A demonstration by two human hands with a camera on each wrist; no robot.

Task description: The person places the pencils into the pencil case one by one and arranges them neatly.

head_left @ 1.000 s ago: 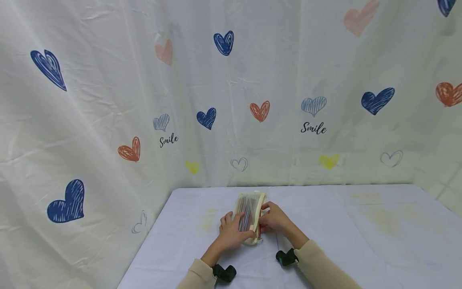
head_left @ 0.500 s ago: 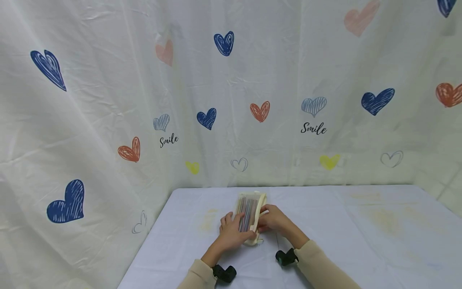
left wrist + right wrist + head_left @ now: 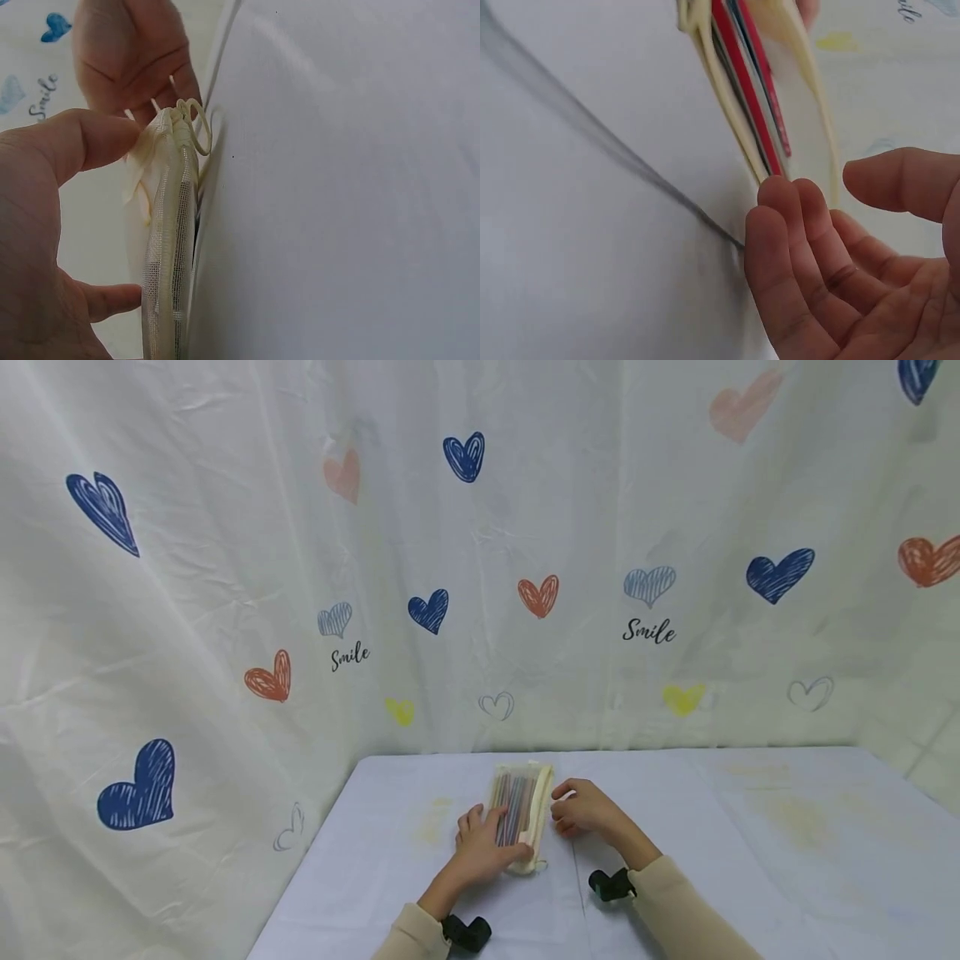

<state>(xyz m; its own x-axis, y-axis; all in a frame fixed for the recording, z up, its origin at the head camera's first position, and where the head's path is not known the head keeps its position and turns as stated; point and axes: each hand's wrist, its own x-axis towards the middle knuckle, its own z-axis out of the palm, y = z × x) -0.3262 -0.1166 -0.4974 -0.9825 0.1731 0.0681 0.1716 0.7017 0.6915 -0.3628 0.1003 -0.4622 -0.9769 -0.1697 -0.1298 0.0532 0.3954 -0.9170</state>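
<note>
A cream mesh pencil case (image 3: 542, 787) lies on the white table, with several slim pencils (image 3: 516, 797) showing through its upper side. My left hand (image 3: 476, 849) rests spread over its near left part. In the left wrist view, the thumb (image 3: 105, 139) presses the near corner by a cord loop (image 3: 201, 126), and another fingertip touches the mesh. Just right of the case, my right hand (image 3: 588, 812) holds nothing, its fingers loosely bent. The right wrist view looks into the case's open side, where red pencils (image 3: 746, 90) lie between the cream edges.
The white-covered table (image 3: 712, 860) reaches back to a white curtain (image 3: 585, 485) printed with hearts and "Smile". A black camera is strapped at the left wrist (image 3: 467, 933) and another at the right wrist (image 3: 611, 885). A dark crease (image 3: 660, 184) runs across the cloth.
My right hand has drawn back to the right, away from the case's open side where its fingers were. The left hand stays on the case. The head view has tipped up slightly.
</note>
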